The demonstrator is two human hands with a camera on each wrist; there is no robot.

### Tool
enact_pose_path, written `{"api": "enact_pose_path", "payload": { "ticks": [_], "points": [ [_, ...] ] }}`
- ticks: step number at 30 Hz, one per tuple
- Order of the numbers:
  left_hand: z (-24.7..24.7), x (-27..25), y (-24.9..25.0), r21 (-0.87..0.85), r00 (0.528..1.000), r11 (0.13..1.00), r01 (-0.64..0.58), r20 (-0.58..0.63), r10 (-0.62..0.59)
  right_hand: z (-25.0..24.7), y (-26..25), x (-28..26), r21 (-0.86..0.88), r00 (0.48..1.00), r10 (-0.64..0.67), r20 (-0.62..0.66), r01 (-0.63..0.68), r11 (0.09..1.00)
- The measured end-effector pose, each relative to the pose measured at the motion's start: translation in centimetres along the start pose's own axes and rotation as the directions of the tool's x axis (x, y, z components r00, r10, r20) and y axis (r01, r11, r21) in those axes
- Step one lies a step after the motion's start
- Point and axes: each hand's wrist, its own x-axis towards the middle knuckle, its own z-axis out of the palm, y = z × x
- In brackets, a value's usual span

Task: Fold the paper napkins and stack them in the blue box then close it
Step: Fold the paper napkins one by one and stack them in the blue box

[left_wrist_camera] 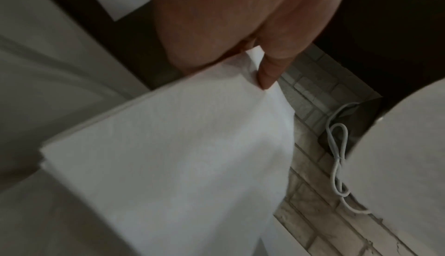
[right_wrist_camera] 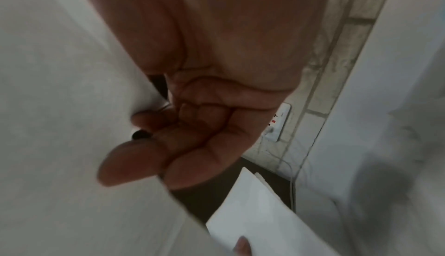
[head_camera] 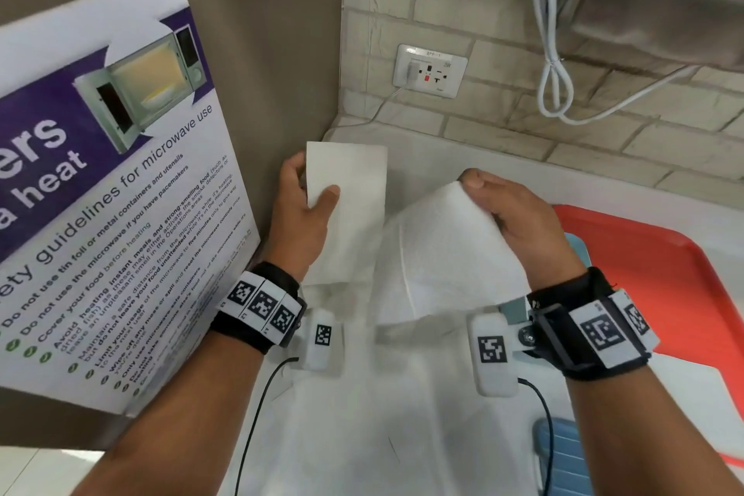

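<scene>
Head view: left hand (head_camera: 302, 218) at centre-left pinches a folded napkin (head_camera: 352, 189) – thumb on the front face, fingers behind – held upright above the counter (head_camera: 503, 169). Right hand (head_camera: 513, 213) at centre-right pinches the top edge of an unfolded napkin (head_camera: 435, 254), which droops down toward frame centre. More white napkins (head_camera: 374, 427) lie spread over the lower centre. Blue box (head_camera: 563, 455) is partly visible at lower right, next to the right wrist; open or closed – can't tell. Red tray (head_camera: 660, 274) at right edge, under/behind the box. Microwave poster (head_camera: 108, 189) fills the left side; wall socket (head_camera: 430, 70) and white cable (head_camera: 557, 64) sit on the brick wall up top.

Left wrist view: thumb tip presses into the folded napkin (left_wrist_camera: 168, 155), sheet edges stacked at centre-left; cable (left_wrist_camera: 337, 155) at right.

Right wrist view: fingers (right_wrist_camera: 135, 163) curled onto the unfolded napkin (right_wrist_camera: 60, 126) at left, pinching it; folded napkin (right_wrist_camera: 253, 212) at lower centre w/ the other hand's fingertip on it.
</scene>
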Motion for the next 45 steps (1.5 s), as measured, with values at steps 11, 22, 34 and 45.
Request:
{"api": "enact_pose_path", "payload": {
  "ticks": [11, 22, 34, 45],
  "points": [
    [0.8, -2.0, 1.6, 0.113, 0.872, 0.992, -0.063, 0.490, -0.001, 0.9, 0.5, 1.7, -0.421, 0.952, 0.100, 0.291, 0.034, 0.906],
    [2.0, -4.3, 1.0, -0.009, 0.823, 0.991, 0.134, 0.557, -0.106, 0.2, 2.0, 3.4, -0.693, 0.992, -0.079, 0.102, 0.128, 0.709],
    [2.8, -3.7, 1.5, -0.151, 0.938, 0.975, 0.165, 0.329, -0.108, 2.9, 9.1, -0.2, -0.238, 0.972, -0.030, -0.232, -0.027, 0.971],
    [3.1, -3.1, 1.5, -0.178, 0.962, 0.973, 0.146, 0.253, -0.099, 3.9, 9.0, 1.0, -0.089, 0.959, -0.026, -0.282, 0.001, 0.996]
  ]
}}
